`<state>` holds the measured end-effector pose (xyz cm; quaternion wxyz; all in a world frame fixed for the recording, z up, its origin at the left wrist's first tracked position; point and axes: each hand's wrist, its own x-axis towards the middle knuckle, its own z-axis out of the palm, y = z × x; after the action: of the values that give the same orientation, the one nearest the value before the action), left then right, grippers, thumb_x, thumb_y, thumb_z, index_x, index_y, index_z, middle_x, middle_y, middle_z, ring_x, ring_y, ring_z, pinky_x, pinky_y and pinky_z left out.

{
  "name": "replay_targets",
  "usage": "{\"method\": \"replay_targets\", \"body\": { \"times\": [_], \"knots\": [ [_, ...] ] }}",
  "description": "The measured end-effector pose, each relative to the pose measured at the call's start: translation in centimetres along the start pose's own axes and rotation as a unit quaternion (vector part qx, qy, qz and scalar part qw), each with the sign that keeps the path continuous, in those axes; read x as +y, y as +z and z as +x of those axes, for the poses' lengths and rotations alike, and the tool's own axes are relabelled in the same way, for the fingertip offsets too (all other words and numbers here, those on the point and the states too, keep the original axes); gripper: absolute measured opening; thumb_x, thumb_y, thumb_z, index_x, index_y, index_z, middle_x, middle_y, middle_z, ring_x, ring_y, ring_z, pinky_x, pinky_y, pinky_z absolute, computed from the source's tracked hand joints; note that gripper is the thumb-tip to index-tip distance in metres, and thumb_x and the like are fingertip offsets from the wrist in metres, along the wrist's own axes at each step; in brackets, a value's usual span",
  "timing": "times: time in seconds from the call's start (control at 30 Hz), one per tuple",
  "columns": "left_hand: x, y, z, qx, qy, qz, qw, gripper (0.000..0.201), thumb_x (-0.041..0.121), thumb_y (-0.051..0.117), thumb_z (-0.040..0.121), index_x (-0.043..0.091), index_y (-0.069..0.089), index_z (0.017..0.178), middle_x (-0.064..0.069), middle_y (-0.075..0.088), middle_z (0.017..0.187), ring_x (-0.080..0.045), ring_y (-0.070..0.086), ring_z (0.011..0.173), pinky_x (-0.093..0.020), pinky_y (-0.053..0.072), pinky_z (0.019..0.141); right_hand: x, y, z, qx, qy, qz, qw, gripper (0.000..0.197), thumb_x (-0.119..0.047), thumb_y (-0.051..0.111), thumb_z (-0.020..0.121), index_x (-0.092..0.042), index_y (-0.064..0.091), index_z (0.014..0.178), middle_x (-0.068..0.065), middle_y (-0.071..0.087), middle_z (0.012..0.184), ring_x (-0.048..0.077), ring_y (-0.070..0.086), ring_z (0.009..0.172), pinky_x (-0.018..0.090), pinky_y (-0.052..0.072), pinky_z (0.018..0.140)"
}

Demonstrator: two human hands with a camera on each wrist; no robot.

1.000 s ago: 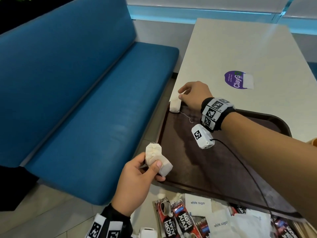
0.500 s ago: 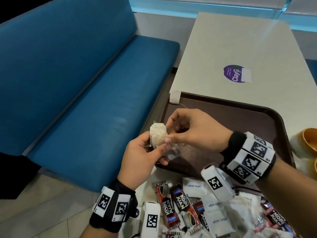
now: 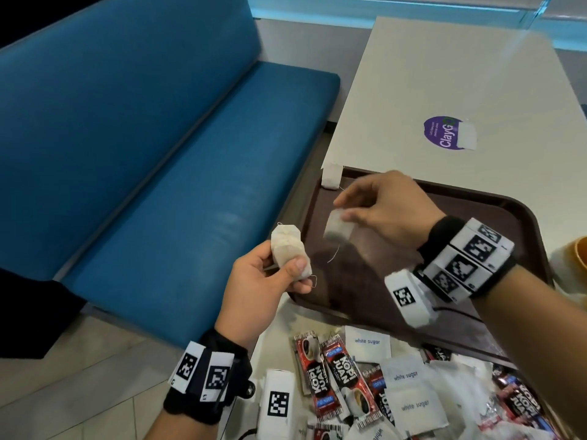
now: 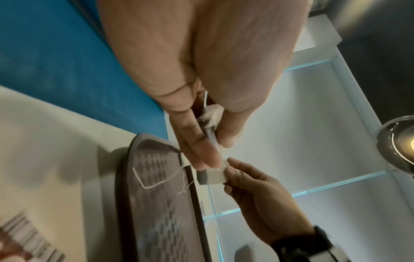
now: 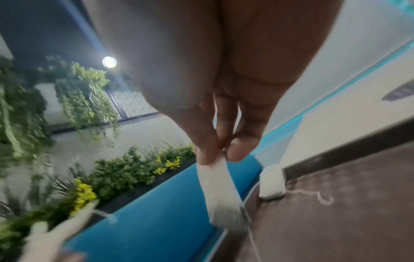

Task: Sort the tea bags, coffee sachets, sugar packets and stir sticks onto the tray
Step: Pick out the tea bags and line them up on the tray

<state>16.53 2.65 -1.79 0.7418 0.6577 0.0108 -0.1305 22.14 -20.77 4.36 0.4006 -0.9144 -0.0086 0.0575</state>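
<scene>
My left hand (image 3: 279, 268) grips a small bundle of white tea bags (image 3: 286, 249) beside the left edge of the brown tray (image 3: 521, 217). My right hand (image 3: 346, 214) pinches one tea bag (image 3: 338, 228) by its top, hanging above the tray's left part; the right wrist view shows this tea bag (image 5: 221, 191) dangling from thumb and finger. Another tea bag (image 3: 331, 176) leans on the tray's far left corner. Red coffee sachets (image 3: 336, 385) and white sugar packets (image 3: 409, 395) lie heaped in front of the tray.
A blue bench (image 3: 158, 173) runs along the left of the white table (image 3: 444, 74). A purple sticker (image 3: 443, 133) is on the table behind the tray. An orange cup (image 3: 578, 255) stands at the tray's right.
My right hand came back from the tray's far corner, where it left a tea bag, took one bag out of the left hand's bundle and now carries it away over the tray.
</scene>
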Motion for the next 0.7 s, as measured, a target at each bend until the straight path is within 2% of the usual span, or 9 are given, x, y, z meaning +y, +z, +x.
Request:
{"method": "replay_targets", "body": {
  "times": [0.07,0.17,0.2,0.27,0.3,0.4,0.53,0.6,0.7],
  "knots": [
    [-0.3,-0.1,0.1,0.0,-0.003,0.011,1.0,0.014,0.01,0.071,0.094,-0.001,0.071,0.103,-0.021,0.073,0.092,-0.027,0.07,0.069,-0.035,0.059,0.07,0.4,-0.4,2.4,0.053,-0.001,-0.034,0.998,0.014,-0.017,0.08,0.087,-0.029,0.077,0.093,-0.016,0.073,0.084,-0.003,0.066,0.081,0.008,0.047,0.078],
    [-0.7,-0.2,0.3,-0.011,-0.013,0.019,1.0,0.014,0.012,0.07,0.095,0.002,0.072,0.104,-0.017,0.075,0.091,-0.026,0.071,0.071,-0.04,0.06,0.075,1.6,-0.8,6.0,0.088,0.02,-0.037,0.995,0.011,-0.018,0.079,0.087,-0.024,0.078,0.097,-0.006,0.075,0.091,0.01,0.069,0.089,0.004,0.045,0.072],
    [-0.9,-0.2,0.3,-0.015,-0.017,0.023,1.0,0.014,0.012,0.07,0.095,0.003,0.073,0.105,-0.015,0.075,0.09,-0.026,0.071,0.072,-0.042,0.06,0.078,1.9,-0.9,6.9,0.081,0.023,-0.035,0.996,0.011,-0.019,0.079,0.086,-0.024,0.079,0.096,-0.005,0.076,0.092,0.011,0.07,0.09,0.007,0.046,0.073],
    [-1.4,-0.2,0.3,-0.021,-0.022,0.03,0.999,0.012,0.012,0.071,0.094,0.007,0.073,0.104,-0.013,0.075,0.089,-0.025,0.071,0.072,-0.044,0.06,0.081,2.0,-1.1,8.4,0.04,0.022,-0.021,0.999,0.01,-0.019,0.081,0.085,-0.022,0.079,0.094,-0.001,0.077,0.092,0.013,0.07,0.086,0.021,0.054,0.082],
    [-1.6,-0.3,0.2,-0.022,-0.024,0.032,0.999,0.011,0.012,0.071,0.094,0.008,0.074,0.104,-0.012,0.075,0.089,-0.024,0.071,0.072,-0.044,0.059,0.081,1.8,-1.1,8.9,0.013,0.02,-0.008,1.0,0.01,-0.017,0.082,0.085,-0.02,0.079,0.095,0.003,0.078,0.091,0.013,0.069,0.08,0.026,0.057,0.081],
    [-1.9,-0.6,0.3,-0.022,-0.033,0.043,0.998,0.013,0.01,0.071,0.094,0.012,0.074,0.106,-0.013,0.077,0.092,-0.027,0.074,0.076,-0.045,0.06,0.084,1.3,-0.8,10.3,-0.036,0.029,0.015,0.999,0.011,-0.012,0.082,0.085,-0.013,0.078,0.096,0.004,0.075,0.08,0.004,0.062,0.056,0.015,0.051,0.062],
    [-1.6,-1.0,0.5,-0.024,-0.033,0.062,0.997,0.02,0.008,0.07,0.094,0.016,0.073,0.113,-0.011,0.078,0.097,-0.029,0.076,0.082,-0.046,0.061,0.088,2.0,0.6,12.3,-0.003,0.048,-0.05,0.998,0.009,-0.015,0.083,0.084,-0.016,0.08,0.092,-0.002,0.072,0.076,0.008,0.061,0.063,0.023,0.047,0.07],
    [-1.6,-1.3,0.7,-0.018,-0.034,0.067,0.997,0.02,0.007,0.069,0.095,0.016,0.073,0.113,-0.01,0.078,0.097,-0.029,0.077,0.083,-0.045,0.061,0.088,2.4,1.0,12.9,0.012,0.058,-0.079,0.995,0.005,-0.013,0.082,0.085,-0.016,0.078,0.087,-0.006,0.068,0.072,0.006,0.058,0.061,0.024,0.047,0.068],
    [-1.7,-1.5,0.8,-0.011,-0.035,0.075,0.997,0.02,0.006,0.069,0.095,0.015,0.072,0.112,-0.009,0.078,0.096,-0.027,0.077,0.083,-0.045,0.061,0.089,2.9,1.3,13.4,0.026,0.066,-0.105,0.992,0.006,-0.013,0.083,0.084,-0.017,0.078,0.084,-0.002,0.07,0.076,0.008,0.059,0.061,0.025,0.051,0.07]
  ]
}}
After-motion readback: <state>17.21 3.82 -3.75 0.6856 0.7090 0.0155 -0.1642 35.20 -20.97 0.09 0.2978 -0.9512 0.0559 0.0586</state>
